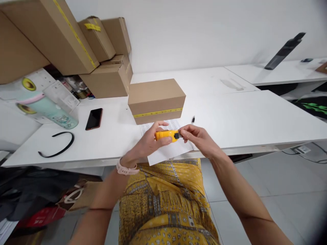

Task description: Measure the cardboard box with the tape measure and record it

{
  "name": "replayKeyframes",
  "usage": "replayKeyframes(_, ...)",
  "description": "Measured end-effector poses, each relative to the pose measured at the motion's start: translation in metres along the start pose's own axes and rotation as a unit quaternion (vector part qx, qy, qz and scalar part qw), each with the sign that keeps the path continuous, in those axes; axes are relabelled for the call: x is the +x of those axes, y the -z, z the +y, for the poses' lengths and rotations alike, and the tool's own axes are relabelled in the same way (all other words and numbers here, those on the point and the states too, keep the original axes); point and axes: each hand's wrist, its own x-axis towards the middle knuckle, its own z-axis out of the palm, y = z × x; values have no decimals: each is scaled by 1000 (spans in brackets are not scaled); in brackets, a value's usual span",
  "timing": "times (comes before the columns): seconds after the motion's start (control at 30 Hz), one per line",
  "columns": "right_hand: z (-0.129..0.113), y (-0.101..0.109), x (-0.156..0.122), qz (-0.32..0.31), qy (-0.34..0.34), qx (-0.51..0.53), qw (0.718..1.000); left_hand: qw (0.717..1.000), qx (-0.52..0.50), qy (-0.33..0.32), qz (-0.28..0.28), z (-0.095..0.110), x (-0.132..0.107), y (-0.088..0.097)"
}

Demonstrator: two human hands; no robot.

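My left hand [150, 141] is wrapped round the body of a yellow utility knife [166, 135], held level over the front edge of the white table [242, 115]. My right hand [198, 136] pinches the knife's black tip end. Under both hands lies a printed paper sheet [170, 149] that overhangs the table edge. Just behind it stands a closed cardboard box [156, 99] with a yellow tape band.
A black phone [94, 118], a black curved band [57, 144], a mint tumbler [48, 109] and stacked cardboard boxes [76, 44] fill the left side. A small black pen [193, 119] lies right of the box. A dark handheld device [284, 51] rests on the far right counter.
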Motion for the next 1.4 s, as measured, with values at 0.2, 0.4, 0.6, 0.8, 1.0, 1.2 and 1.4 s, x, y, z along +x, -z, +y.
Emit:
replayKeyframes(0.2,-43,89,93,170,74,26,982,996,-12,-29,83,39,35,116)
replayKeyframes(0.4,-39,103,195,184,-53,-20,981,987,-6,70,148,26,61,233)
replayKeyframes(0.6,-7,66,231,186,-90,-38,978,979,-27,132,154,-6,76,258)
replayKeyframes(0.8,0,51,240,153,-113,-16,982,979,-87,135,125,-14,102,252)
replayKeyframes(1.0,4,47,240,147,-126,-3,981,972,-153,130,126,-23,110,253)
replayKeyframes(1.2,1,62,231,175,-129,-14,976,955,-241,77,155,-33,126,233)
replayKeyframes(1.4,1,97,223,223,-144,25,964,956,-257,75,124,-29,169,206)
